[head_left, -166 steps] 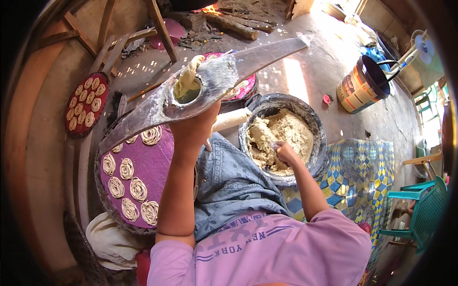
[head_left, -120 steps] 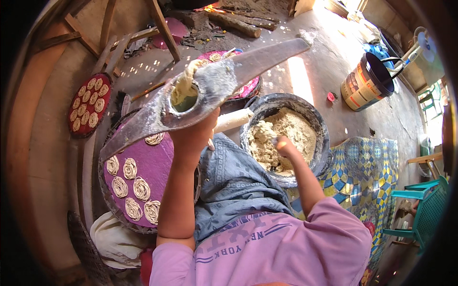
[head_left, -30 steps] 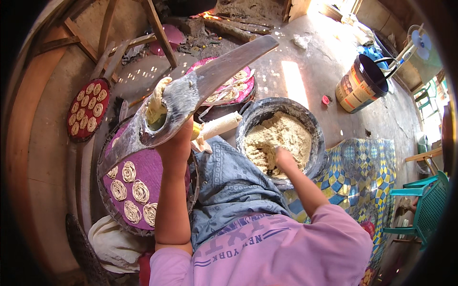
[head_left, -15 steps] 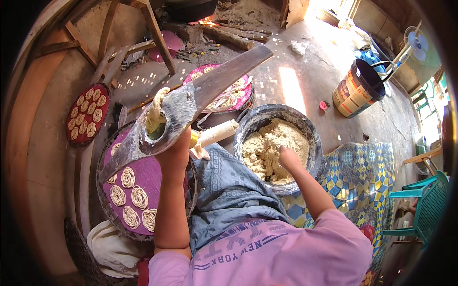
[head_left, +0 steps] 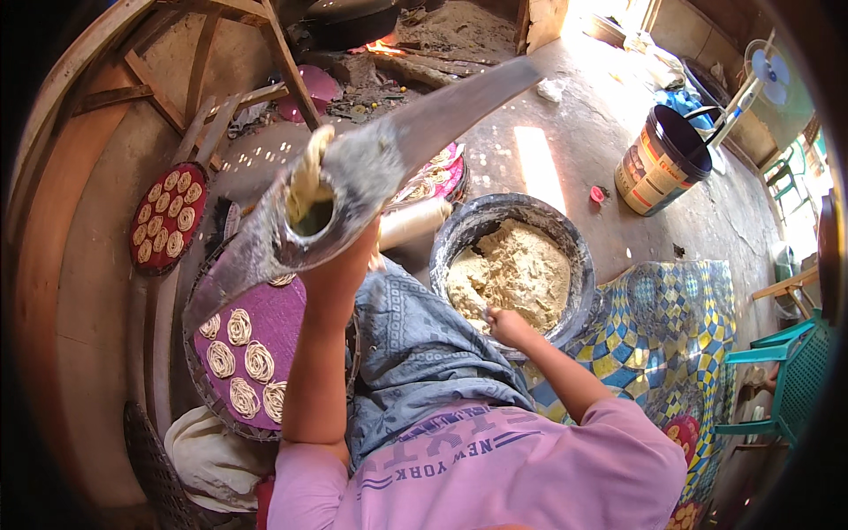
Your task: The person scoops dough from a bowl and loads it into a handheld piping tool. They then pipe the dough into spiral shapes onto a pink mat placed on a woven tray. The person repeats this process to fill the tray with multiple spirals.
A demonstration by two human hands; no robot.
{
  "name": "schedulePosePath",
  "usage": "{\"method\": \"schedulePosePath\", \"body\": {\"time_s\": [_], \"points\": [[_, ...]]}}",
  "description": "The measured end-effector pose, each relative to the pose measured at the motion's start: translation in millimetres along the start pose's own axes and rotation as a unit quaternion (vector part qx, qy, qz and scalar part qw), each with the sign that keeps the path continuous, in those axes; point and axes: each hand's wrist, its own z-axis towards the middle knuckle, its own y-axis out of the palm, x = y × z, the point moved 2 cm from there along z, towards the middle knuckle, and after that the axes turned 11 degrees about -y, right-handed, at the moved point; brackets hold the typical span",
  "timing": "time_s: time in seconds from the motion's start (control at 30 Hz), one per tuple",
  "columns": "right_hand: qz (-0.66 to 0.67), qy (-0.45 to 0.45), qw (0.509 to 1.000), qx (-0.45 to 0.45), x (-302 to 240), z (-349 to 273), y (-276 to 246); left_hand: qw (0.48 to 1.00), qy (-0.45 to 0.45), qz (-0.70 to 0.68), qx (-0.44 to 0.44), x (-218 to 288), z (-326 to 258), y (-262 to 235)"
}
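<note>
Dough press (head_left: 344,199), a long metal blade-like tool with a dough-filled cup, is held raised by the left hand (head_left: 358,256) above the purple tray (head_left: 283,327) of coiled pieces. Right hand (head_left: 505,325), closed on dough, rests in the basin (head_left: 579,265). Step judged: reloading; next, pack the cup.

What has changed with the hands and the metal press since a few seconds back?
The left hand has swung the long metal press leftward, so it now sits above the purple tray of coils. The right hand slid from the middle of the dough to the near rim of the dough basin. The tray's coils look unchanged.
</note>
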Motion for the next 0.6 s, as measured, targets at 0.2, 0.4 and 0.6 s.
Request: {"method": "schedulePosePath", "body": {"time_s": [0.2, 0.4, 0.6], "points": [[0.159, -0.074, 0.98, -0.091, -25, -80, -166, 0.969, 0.21, 0.051, -0.115, 19, 63, 20], [0.383, -0.153, 0.905, -0.106, -79, -141, -279, 0.885, 0.43, 0.15, -0.097, 4, 43, 60], [0.338, -0.19, 0.914, -0.117, -99, -114, -296, 0.91, 0.334, 0.104, -0.221, 3, 27, 88]]}}
